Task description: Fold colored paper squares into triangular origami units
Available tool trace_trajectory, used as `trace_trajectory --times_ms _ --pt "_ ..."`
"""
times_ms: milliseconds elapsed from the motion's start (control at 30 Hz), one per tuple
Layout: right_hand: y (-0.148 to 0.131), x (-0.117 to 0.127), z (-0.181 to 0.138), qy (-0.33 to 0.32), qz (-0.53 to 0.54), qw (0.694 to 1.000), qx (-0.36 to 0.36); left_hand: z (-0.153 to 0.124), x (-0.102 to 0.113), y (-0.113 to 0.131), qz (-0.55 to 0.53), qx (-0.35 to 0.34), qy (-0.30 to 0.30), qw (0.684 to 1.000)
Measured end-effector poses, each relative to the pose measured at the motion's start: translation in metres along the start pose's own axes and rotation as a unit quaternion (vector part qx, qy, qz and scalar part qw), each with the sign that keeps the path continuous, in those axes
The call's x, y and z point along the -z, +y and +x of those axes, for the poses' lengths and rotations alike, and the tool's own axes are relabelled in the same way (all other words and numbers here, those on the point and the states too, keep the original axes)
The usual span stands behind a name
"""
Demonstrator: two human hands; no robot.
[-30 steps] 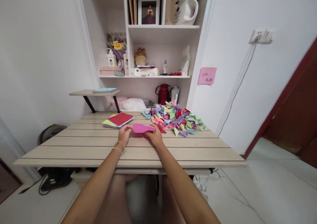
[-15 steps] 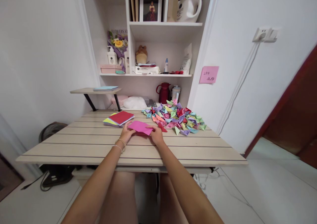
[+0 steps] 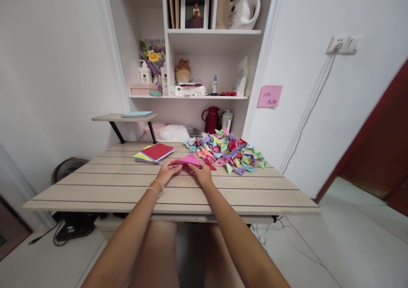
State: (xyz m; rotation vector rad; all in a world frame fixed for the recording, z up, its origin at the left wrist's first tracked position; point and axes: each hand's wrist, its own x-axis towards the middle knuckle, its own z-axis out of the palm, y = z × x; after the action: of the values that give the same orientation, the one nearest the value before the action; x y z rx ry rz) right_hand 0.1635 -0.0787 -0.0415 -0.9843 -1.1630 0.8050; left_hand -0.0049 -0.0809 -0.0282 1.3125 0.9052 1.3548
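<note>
A pink sheet of paper (image 3: 188,160), partly folded, rests just above the slatted wooden table (image 3: 127,186) between my two hands. My left hand (image 3: 167,173) pinches its left edge, fingers closed on the paper. My right hand (image 3: 202,174) holds the right side, fingertips pressed on it. A stack of coloured paper sheets with a red one on top (image 3: 155,152) lies just left of my hands. A heap of several folded paper triangles in many colours (image 3: 227,151) spreads to the right, its near edge touching the pink sheet.
Behind the table stands a white shelf unit (image 3: 210,63) holding a red jug (image 3: 211,120), bottles, a kettle and a framed photo. A small raised side shelf (image 3: 123,118) sits at back left. A pink note (image 3: 269,96) hangs on the right wall. Cables lie on the floor.
The pink sheet was lying flatter and broader; now it is folded into a narrower pointed shape and raised slightly. Both hands have stayed on it with small finger shifts.
</note>
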Motion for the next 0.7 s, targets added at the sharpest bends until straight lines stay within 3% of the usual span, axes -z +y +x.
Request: trace_trajectory --times_ms 167,333,700 --pt "0.0003 0.0007 0.0021 0.02 0.06 0.997 -0.04 0.0015 0.0 0.0004 -0.043 0.022 0.015 0.999" --pt "0.0009 0.0 0.003 -0.002 0.057 0.996 -0.063 0.0029 -0.0023 0.002 -0.036 0.034 0.018 0.999" --pt "-0.0032 -0.0014 -0.0026 -0.039 0.034 0.999 -0.017 0.0045 -0.0022 -0.0007 -0.051 0.032 0.071 0.996"
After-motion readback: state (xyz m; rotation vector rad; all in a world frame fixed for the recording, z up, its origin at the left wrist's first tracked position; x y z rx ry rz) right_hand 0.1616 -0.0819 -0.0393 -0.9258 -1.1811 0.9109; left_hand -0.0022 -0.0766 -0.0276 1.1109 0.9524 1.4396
